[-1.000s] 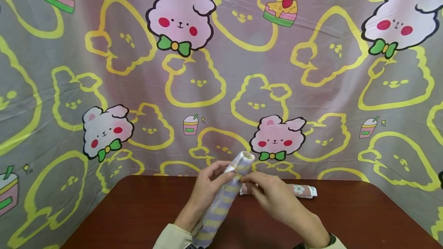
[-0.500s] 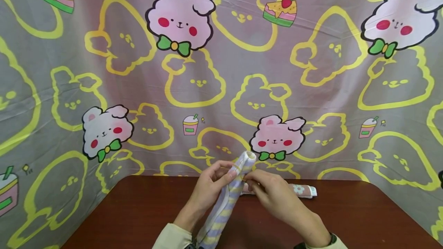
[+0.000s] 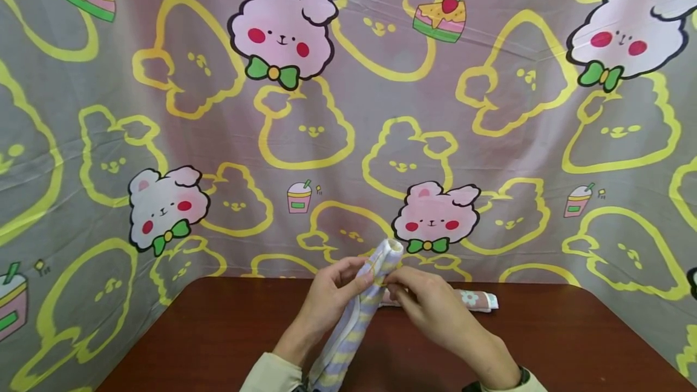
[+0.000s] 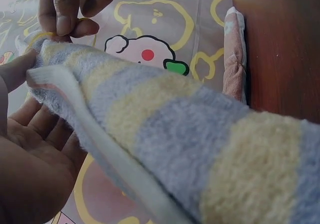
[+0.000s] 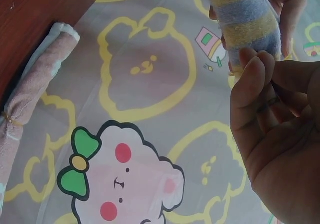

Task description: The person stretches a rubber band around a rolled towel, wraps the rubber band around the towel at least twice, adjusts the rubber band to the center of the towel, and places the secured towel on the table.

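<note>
A rolled towel (image 3: 348,337) with purple and yellow stripes is held slanting above the table, its open upper end pointing away from me. My left hand (image 3: 323,298) grips it near that end, thumb on the near side and fingers behind. A thin yellow rubber band (image 4: 46,34) runs around the towel close to the left thumb. At the towel's right side, my right hand (image 3: 438,310) pinches the band between thumb and index finger; its fingertips partly hide the band. The towel's white edge (image 4: 120,159) runs lengthwise along the roll in the left wrist view.
Behind the right hand, a rolled pink towel (image 3: 480,300) with flower prints lies on the dark red-brown table (image 3: 218,331). A band (image 5: 9,118) circles that roll. A curtain (image 3: 359,95) printed with cartoon bunnies hangs just beyond the table's far edge.
The striped towel has turned in the left hand, bringing its white edge round to the near side. Its upper end has shifted slightly right. The right hand stays nearly in place.
</note>
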Tool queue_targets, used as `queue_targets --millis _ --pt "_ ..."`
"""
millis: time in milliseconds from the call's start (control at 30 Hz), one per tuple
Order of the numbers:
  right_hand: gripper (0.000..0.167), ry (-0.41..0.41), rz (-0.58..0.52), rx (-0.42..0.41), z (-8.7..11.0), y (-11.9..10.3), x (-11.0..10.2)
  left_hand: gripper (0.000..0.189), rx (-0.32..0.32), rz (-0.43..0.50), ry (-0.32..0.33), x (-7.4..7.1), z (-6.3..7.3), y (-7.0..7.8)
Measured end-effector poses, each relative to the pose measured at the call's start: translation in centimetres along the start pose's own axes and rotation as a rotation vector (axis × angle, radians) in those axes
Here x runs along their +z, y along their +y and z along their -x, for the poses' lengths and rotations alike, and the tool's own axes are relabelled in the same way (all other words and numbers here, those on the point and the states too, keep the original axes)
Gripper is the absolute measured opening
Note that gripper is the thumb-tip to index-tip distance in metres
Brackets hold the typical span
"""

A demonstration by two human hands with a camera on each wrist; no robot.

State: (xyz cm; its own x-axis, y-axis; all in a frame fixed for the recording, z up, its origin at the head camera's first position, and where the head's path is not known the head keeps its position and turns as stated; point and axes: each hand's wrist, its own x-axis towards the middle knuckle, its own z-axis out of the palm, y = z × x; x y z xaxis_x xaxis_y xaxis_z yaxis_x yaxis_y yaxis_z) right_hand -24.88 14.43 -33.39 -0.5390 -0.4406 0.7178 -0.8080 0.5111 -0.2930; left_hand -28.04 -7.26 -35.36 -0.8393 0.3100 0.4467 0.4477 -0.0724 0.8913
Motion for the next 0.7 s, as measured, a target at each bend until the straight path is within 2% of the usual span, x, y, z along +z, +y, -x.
queue_targets --millis 133,367,433,600,700 --pt "0.021 0.01 0.001 -0.007 0.0 0.05 0.07 0.035 -0.011 0.002 -0.01 0.14 0.06 -0.1" --pt "0.019 0.001 0.007 0.003 0.01 0.1 0.02 0.034 -0.072 0.054 -0.072 0.56 0.24 0.01" --pt "0.018 -0.004 0.011 0.0 0.03 0.11 -0.03 0.033 -0.072 0.044 -0.053 0.63 0.2 0.06" --pt "0.019 0.014 0.02 -0.032 -0.02 0.19 -0.11 0.027 -0.065 -0.004 0.065 0.52 0.04 0.09" --pt "0.021 0.035 0.025 -0.045 -0.08 0.16 -0.25 0.026 -0.061 -0.023 0.112 0.33 0.0 0.1"
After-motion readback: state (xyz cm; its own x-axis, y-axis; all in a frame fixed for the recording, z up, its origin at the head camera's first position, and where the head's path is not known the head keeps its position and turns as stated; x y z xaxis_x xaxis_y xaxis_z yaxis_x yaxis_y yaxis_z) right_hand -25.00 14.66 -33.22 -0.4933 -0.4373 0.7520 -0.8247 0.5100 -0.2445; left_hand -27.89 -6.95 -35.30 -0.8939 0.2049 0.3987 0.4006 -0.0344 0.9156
